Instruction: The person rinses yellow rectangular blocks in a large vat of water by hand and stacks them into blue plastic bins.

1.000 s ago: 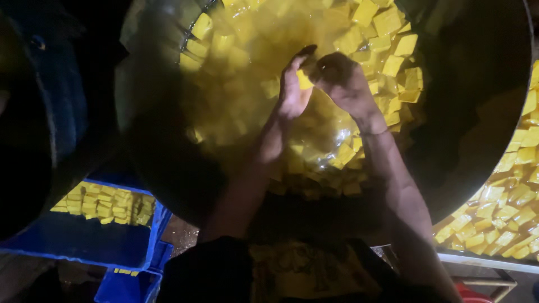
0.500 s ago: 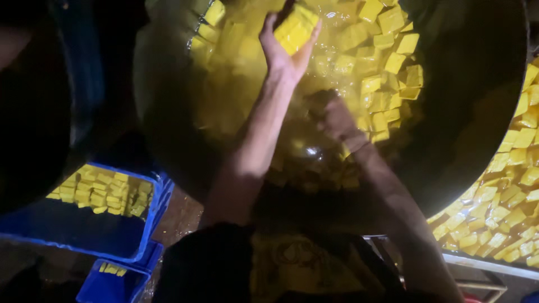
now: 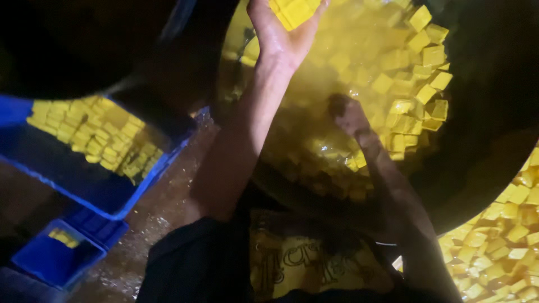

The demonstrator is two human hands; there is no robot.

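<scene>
Fingers of the left hand (image 3: pixel 281 36) curl around a stack of yellow blocks (image 3: pixel 295 10), raised above the large dark basin (image 3: pixel 494 84); right hand (image 3: pixel 349 115) dips into the yellow liquid (image 3: pixel 331 84) among floating yellow cubes (image 3: pixel 418 67), its fingers too blurred to tell if spread or closed. At left, a blue crate (image 3: pixel 84 191) holding more cubes stands on the wet floor (image 3: pixel 168 207), a smaller blue crate (image 3: pixel 53 261) just beside it

We see bright yellow cubes (image 3: pixel 418 53) floating in murky yellow liquid (image 3: pixel 337 67), our left hand (image 3: pixel 281 33) gripping yellow blocks (image 3: pixel 295 10), blue crates (image 3: pixel 84 185) left of the dark pot (image 3: pixel 483 140).
</scene>
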